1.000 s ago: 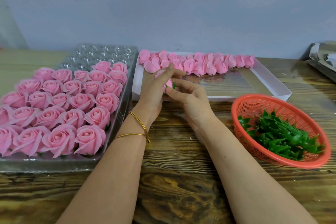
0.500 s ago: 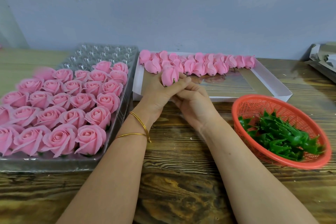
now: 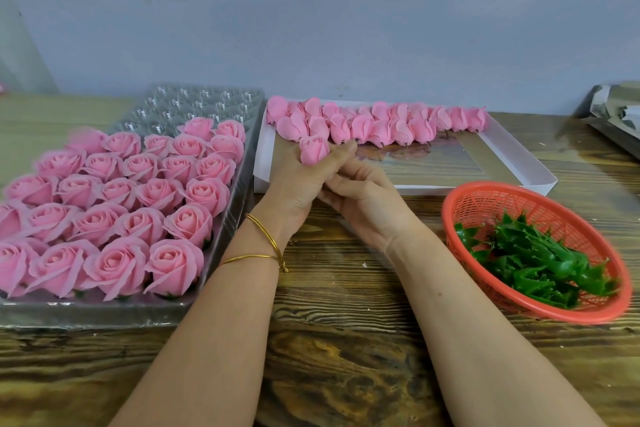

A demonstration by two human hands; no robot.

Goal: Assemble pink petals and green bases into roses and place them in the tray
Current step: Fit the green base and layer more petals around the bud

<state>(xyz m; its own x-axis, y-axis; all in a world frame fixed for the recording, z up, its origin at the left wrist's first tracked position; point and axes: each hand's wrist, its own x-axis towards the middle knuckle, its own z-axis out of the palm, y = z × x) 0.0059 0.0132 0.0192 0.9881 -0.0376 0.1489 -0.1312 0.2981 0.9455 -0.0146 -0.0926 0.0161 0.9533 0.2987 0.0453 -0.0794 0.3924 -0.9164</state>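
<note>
a dark, grainy wooden tabletop [image 3: 346, 374] carries everything. on its left lies a clear plastic tray [image 3: 104, 317], mostly filled with pink roses [image 3: 173, 263]. just beside it, toward the back, sits a shallow white box [image 3: 519, 163] with a row of pink petal buds [image 3: 401, 128]. at right stands a red mesh basket [image 3: 571, 317] of green bases [image 3: 540, 263]. crumpled grey wrapping [image 3: 616, 111] lies at the far right edge.

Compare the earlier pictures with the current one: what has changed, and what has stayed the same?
The pink bud, at first mostly hidden between the hands, has risen above the left hand, whose fingers and thumb now grip its lower part. The right hand has tucked in under the left; what it holds is hidden. The tray, the white box and the red basket have not moved.
</note>
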